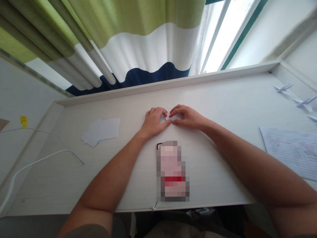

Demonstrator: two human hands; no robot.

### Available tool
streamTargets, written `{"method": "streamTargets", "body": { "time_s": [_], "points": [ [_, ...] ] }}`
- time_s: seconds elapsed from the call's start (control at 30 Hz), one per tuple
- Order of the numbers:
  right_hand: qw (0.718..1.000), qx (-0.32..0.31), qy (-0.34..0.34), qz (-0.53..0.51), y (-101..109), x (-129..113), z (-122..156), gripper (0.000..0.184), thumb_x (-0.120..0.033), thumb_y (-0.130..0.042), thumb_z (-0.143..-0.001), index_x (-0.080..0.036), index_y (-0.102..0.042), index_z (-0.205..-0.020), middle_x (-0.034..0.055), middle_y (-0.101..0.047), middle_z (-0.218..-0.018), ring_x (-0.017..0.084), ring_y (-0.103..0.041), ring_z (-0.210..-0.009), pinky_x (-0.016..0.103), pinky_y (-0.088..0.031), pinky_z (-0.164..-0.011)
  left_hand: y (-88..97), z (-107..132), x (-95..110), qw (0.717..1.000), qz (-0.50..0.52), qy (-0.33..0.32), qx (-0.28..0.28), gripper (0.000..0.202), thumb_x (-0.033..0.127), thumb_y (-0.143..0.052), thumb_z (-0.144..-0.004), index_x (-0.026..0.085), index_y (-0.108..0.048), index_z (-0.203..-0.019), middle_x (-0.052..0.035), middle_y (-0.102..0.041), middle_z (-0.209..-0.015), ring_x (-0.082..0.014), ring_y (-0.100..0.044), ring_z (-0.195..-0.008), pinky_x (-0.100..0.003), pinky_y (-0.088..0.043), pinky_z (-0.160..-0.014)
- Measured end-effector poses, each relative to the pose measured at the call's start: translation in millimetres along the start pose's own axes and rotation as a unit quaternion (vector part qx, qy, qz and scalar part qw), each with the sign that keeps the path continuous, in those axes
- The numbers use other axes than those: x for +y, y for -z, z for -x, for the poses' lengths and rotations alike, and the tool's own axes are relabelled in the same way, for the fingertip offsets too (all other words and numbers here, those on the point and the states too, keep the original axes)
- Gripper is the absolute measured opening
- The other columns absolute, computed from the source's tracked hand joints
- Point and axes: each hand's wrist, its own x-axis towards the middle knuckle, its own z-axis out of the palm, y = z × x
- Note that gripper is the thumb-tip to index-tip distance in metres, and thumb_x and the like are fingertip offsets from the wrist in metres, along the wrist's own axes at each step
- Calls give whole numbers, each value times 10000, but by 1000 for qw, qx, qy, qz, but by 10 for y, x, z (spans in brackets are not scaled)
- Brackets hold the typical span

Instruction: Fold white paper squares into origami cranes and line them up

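Note:
Both hands meet over the middle of a white desk, around a small piece of white paper. My left hand has its fingers curled and its thumb against the paper's near side. Facing it, my right hand bends its fingers and thumb in a pinch at the paper's other side. Much of the paper is hidden by the fingers, so its folds cannot be made out. Below the hands lies a phone, mostly blurred by pixel blocks. A loose stack of white paper pieces rests left of my left hand.
Several folded white paper shapes stand at the far right. Nearer on that side lie written lined sheets. A white cable runs over the left side. Behind the desk's raised back edge hangs a green, white and blue curtain.

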Motion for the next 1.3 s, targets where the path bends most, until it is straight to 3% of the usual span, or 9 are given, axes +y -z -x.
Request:
{"method": "streamTargets", "body": {
  "time_s": [0.13,0.33,0.63,0.9,1.3],
  "points": [
    [1000,2,-1,1,-3,-5,-1,223,-152,-752,-784,-241,-833,-972,86,-761,-1192,282,-709,-1148,467,-525,-1107,-12,-5,-6,1000,-10,-4,2,156,350,-724,-959,252,-603,-967,-20,-745,-1277,-265,-600,-1244,-449,-403,-1109],
    [1000,10,-5,-7,-15,-5,-5,193,-194,-791,-789,-233,-833,-974,92,-763,-1173,288,-715,-1136,468,-530,-1100,-30,-6,-30,1000,-15,-14,7,285,498,-775,-937,253,-632,-965,-17,-747,-1246,-267,-594,-1244,-443,-411,-1089],
    [1000,5,-7,-5,-16,-15,-9,205,-177,-765,-786,-233,-831,-972,96,-768,-1173,292,-719,-1135,486,-535,-1102,-35,-6,-36,1000,-23,-17,-2,227,467,-728,-982,257,-644,-963,-19,-736,-1280,-265,-582,-1264,-451,-403,-1108],
    [1000,-1,-14,3,23,-9,5,167,-363,-759,-883,-255,-857,-964,105,-771,-1202,301,-718,-1138,507,-539,-1097,-34,2,-26,1000,-21,-19,0,270,521,-709,-988,256,-659,-977,-25,-733,-1278,-268,-580,-1266,-448,-402,-1105],
    [1000,-24,-9,2,94,19,25,179,-296,-741,-868,-256,-852,-1002,91,-774,-1259,293,-731,-1142,508,-546,-1096,-25,4,-29,999,-25,-22,-7,231,484,-694,-986,257,-652,-996,-29,-726,-1291,-271,-574,-1271,-447,-397,-1119]
  ]
}}
